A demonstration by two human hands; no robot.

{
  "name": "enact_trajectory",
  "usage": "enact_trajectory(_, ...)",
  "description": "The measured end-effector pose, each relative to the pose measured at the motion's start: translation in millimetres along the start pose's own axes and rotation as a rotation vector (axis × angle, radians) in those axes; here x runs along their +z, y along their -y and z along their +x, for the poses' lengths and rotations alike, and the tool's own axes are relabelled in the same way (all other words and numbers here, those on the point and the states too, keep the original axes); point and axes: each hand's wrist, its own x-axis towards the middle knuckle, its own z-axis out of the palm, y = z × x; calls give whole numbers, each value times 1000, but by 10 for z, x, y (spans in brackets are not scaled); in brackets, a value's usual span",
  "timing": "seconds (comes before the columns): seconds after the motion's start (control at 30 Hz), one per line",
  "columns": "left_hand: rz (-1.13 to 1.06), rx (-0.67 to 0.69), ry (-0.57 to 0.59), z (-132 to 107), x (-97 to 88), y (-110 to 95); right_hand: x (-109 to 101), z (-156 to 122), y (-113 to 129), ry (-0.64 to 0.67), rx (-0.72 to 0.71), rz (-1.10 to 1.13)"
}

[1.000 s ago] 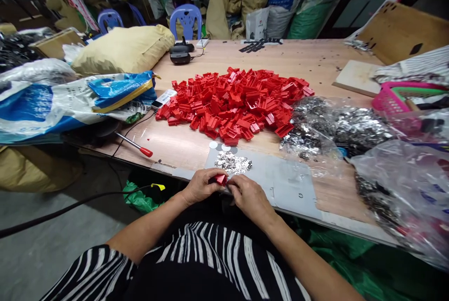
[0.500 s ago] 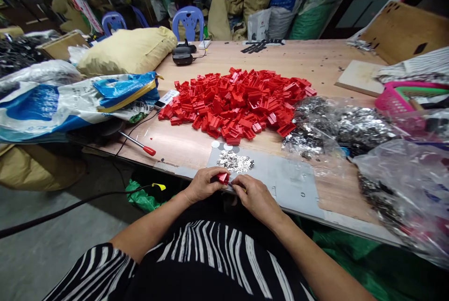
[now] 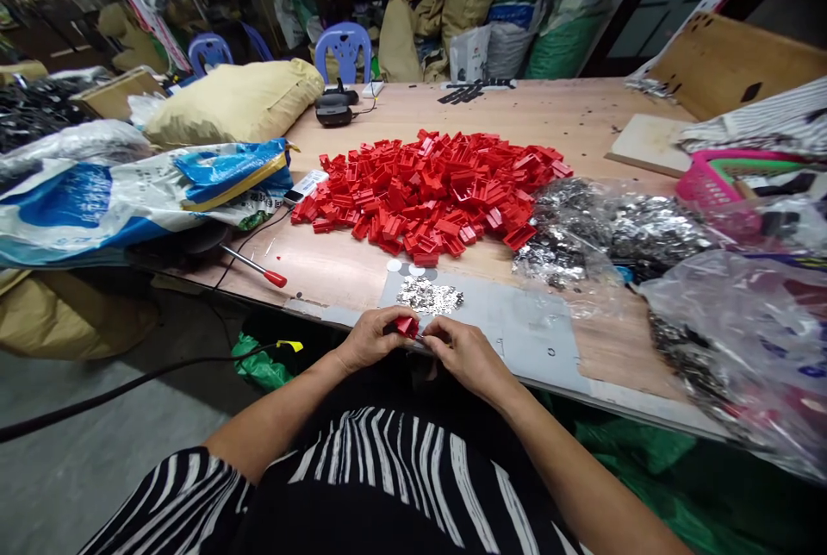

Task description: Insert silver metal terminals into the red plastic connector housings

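Observation:
My left hand (image 3: pixel 375 338) is closed around a small red plastic part (image 3: pixel 407 327) at the table's front edge. Close beside it, my right hand (image 3: pixel 457 348) pinches something thin against the right side of the red part; the fingers hide most of it, so its kind is unclear. Just beyond both hands lies a small heap of shiny metal pieces (image 3: pixel 430 295) on a grey sheet (image 3: pixel 517 322). Farther back, a large pile of red plastic parts (image 3: pixel 432 193) covers the middle of the table.
Clear plastic bags of metal pieces (image 3: pixel 659 223) lie on the right, near a pink basket (image 3: pixel 707 180). A lever with a red grip (image 3: pixel 275 278) juts out at left, beside a blue and white sack (image 3: pixel 135 193). A tan sack (image 3: pixel 239 98) rests behind it.
The view has shifted slightly. My left hand still holds the red part, which looks tilted a little differently, and my right fingers remain against its side.

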Motion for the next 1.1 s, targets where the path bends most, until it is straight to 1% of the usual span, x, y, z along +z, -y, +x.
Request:
enact_trajectory(0.13,-13,19,-6,-5,10,13,-1,16,53,7,-1,-62)
enact_trajectory(0.27,3,7,-11,7,30,-5,2,56,107,42,32,-101)
enact_trajectory(0.4,19,-6,-33,23,40,-25,23,62,119,24,42,-146)
enact_trajectory(0.47,16,-16,-34,27,46,-40,33,46,106,29,11,-159)
enact_trajectory(0.53,0,-32,-48,23,58,-72,29,23,79,37,-51,-136)
enact_trajectory(0.6,-57,-69,-108,11,73,-127,4,-2,41,1,-128,-53)
enact_trajectory(0.67,-224,-131,-208,-4,86,-205,-43,-27,-1,-79,-185,71)
enact_trajectory(0.73,-510,-209,-304,-13,90,-298,-100,-51,-33,-134,-182,172)
enact_trajectory(0.77,-677,-254,-327,-14,89,-343,-125,-62,-42,-134,-161,204)
enact_trajectory(0.83,-992,-352,-315,-9,86,-418,-161,-82,-38,-94,-120,241)
enact_trajectory(0.9,-1223,-436,-253,1,93,-459,-171,-96,-9,-40,-115,263)
enact_trajectory(0.97,-1356,-498,-207,10,116,-469,-161,-100,31,-7,-130,268)
enact_trajectory(1.1,-1486,-586,-217,23,171,-460,-142,-91,94,15,-139,250)
